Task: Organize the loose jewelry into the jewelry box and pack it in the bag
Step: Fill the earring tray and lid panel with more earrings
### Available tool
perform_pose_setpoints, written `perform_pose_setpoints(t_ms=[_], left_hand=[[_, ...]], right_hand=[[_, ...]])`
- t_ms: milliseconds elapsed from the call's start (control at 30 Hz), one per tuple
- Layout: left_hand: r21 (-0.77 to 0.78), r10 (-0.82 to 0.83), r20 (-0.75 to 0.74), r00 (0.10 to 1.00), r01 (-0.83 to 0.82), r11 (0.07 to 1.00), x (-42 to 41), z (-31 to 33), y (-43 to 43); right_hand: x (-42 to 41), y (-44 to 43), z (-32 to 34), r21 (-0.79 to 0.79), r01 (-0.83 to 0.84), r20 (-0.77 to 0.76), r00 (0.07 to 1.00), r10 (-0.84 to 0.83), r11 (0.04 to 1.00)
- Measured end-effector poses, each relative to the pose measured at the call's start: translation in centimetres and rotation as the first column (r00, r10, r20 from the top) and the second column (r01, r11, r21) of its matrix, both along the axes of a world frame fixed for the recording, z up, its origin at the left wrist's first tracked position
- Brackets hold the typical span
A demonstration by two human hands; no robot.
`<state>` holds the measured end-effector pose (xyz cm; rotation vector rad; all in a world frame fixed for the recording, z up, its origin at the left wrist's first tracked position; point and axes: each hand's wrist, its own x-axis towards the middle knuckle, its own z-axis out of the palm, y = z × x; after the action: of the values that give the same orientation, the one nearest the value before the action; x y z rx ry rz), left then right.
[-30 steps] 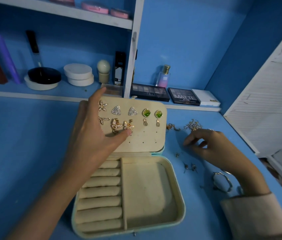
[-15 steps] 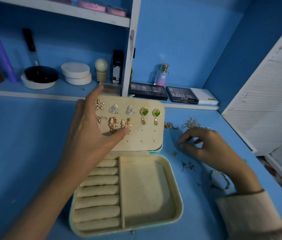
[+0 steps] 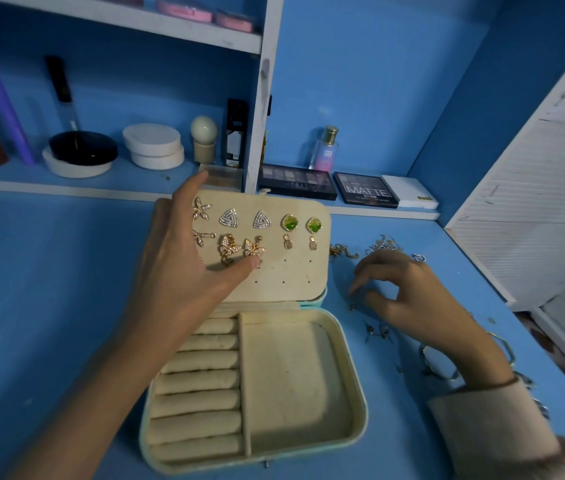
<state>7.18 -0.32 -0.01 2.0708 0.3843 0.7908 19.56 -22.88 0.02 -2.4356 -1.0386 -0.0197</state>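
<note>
The cream jewelry box [image 3: 360,403] lies open on the blue desk, its ring rolls and tray empty. Its raised lid panel [image 3: 295,271] carries several earrings, among them two gold butterfly earrings [image 3: 239,249]. My left hand [image 3: 177,271] holds the lid at its left side, thumb pressing just under the butterflies, index finger pointing up. My right hand [image 3: 412,299] hovers, fingers curled down, over a tiny earring piece [image 3: 352,306] on the desk, thumb and index finger slightly apart. No bag is in view.
Loose chains [image 3: 381,244] and small studs [image 3: 376,332] lie right of the box. A bangle [image 3: 428,358] lies by my right wrist. Makeup palettes [image 3: 296,185], a perfume bottle [image 3: 324,150] and jars [image 3: 153,145] line the back shelf. A white cabinet [image 3: 534,202] stands at right.
My right hand has crept a little left and down toward the tiny piece near the box. My left hand keeps its hold on the lid.
</note>
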Motion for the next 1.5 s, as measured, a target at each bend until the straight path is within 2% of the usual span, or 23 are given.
perform_pose_setpoints(t_ms=[433, 1167, 1367, 1500], left_hand=[[0.007, 0.009, -0.006, 1.0, -0.009, 1.0, 0.05, -0.02, 0.06], [0.008, 0.003, -0.006, 1.0, -0.003, 1.0, 0.07, -0.02, 0.08], [0.01, 0.003, -0.005, 1.0, -0.003, 1.0, 0.09, -0.09, 0.12], [0.015, 0.004, -0.003, 1.0, -0.004, 1.0, 0.06, -0.07, 0.08]], right_hand=[[-0.05, 0.17, -0.21, -0.03, -0.026, -0.003, 1.0, 0.026, 0.999], [-0.31, 0.42, -0.37, 0.025, -0.02, -0.009, 1.0, 0.021, 0.999], [-0.03, 0.33, -0.87, 0.03, 0.047, 0.081, 0.995, -0.05, 0.998], [-0.27, 0.54, -0.99, -0.007, 0.062, 0.085, 0.994, -0.061, 0.998]])
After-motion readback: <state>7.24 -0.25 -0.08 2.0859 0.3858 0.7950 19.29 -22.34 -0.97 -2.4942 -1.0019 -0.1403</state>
